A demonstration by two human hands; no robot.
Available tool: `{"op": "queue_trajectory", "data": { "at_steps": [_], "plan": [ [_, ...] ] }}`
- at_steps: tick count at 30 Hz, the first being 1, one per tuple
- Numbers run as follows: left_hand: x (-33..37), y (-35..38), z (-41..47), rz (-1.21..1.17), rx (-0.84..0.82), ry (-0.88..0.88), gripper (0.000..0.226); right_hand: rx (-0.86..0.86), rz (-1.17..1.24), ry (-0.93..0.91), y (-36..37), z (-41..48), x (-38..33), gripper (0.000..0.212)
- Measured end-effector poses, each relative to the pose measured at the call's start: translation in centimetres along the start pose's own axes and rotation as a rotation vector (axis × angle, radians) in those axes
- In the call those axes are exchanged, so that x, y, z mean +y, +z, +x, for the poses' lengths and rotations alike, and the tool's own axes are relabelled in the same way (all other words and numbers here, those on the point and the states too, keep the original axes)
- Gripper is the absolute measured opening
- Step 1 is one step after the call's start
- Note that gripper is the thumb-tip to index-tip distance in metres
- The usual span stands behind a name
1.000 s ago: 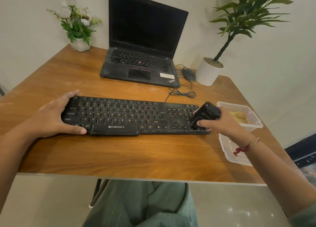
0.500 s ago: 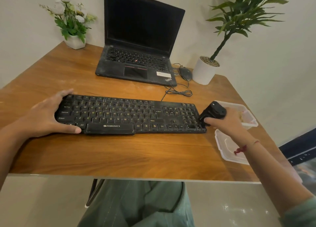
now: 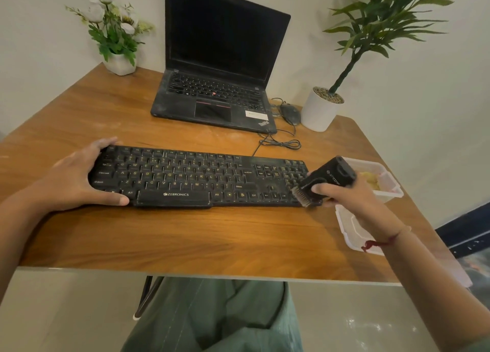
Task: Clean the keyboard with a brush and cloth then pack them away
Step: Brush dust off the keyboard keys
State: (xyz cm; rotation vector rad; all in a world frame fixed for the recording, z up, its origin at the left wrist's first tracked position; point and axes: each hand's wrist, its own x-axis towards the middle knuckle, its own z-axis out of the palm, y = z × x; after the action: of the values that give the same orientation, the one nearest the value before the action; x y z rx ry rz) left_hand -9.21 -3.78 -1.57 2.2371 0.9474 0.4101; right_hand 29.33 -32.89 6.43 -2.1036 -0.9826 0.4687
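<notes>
The black full-size plastic keyboard (image 3: pixel 198 177) is lying flat near the front of the brown wooden surface (image 3: pixel 212 235). The black block-bodied brush with short pale bristles (image 3: pixel 328 177) is resting bristles-down on the keyboard's front right corner. The right hand (image 3: pixel 344 195) is grasping the brush body with its fingers clenched around it. The left hand (image 3: pixel 77 181) is bracing the keyboard's left end, fingers extended and enclosing nothing, thumb lying along the front edge. Because the bristles are working at the very corner, a stroke is probably running off the edge and scattering dust onto the surface. Excess pressure is likely pushing debris deeper between the keys. Since the left hand is only pressing, the keyboard may be skidding under a hard stroke and pulling its thin black cable (image 3: pixel 278 144). The clear plastic container (image 3: pixel 389 189) and its lid (image 3: pixel 350 232) are sitting just beside the right wrist, where an outward sweep could be knocking them.
</notes>
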Motion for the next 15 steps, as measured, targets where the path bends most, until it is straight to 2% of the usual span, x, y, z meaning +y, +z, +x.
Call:
{"op": "queue_trajectory", "data": {
  "at_steps": [3, 7, 8, 12, 15],
  "plan": [
    [-0.1, 0.1, 0.0, -0.010, 0.000, -0.005, 0.111, 0.183, -0.212, -0.049, -0.5, 0.7, 0.5, 0.020],
    [0.1, 0.2, -0.2, 0.012, 0.015, -0.002, 0.110, -0.017, -0.018, 0.057, 0.5, 0.3, 0.0, 0.023],
    [0.2, 0.1, -0.2, 0.013, 0.012, -0.001, 0.110, -0.017, -0.055, 0.048, 0.6, 0.4, -0.2, 0.023],
    [0.3, 0.0, -0.1, 0.004, 0.013, -0.001, 0.110, 0.198, -0.331, -0.029, -0.2, 1.1, -0.5, 0.019],
    [0.2, 0.1, -0.3, 0.005, 0.011, 0.001, 0.110, 0.022, -0.144, 0.040, 0.2, 0.6, -0.6, 0.016]
  ]
}}
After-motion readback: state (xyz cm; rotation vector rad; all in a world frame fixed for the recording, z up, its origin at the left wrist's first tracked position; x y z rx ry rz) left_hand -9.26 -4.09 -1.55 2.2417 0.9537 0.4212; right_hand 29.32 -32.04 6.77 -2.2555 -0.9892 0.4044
